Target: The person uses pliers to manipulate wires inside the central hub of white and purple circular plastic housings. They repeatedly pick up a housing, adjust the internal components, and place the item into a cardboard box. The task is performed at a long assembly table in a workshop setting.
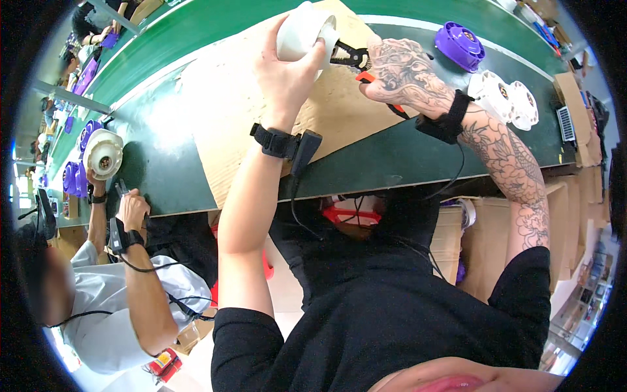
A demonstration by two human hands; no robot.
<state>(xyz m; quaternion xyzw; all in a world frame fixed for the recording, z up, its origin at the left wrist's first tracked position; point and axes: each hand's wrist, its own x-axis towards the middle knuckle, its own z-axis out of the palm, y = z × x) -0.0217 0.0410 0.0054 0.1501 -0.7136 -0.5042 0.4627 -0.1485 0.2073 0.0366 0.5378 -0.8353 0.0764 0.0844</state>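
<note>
Steadying a smooth white housing [297,40] at the frame's top centre, the left hand [285,73] pinches its rounded sides while the right hand [403,70] curls around orange-handled pliers [351,57].

Should that one-handed hold roll, the pliers' black nose could slip and score the plastic-looking housing; below it lies flat brown cardboard [222,117] on the dark green surface [392,163], a ribbed purple round part [460,47] at upper right.

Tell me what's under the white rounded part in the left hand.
Around the white rounded part in the left hand, a cardboard sheet shows, lying on the green tabletop. The patch directly beneath the part is covered, so anything there cannot be seen.
</note>
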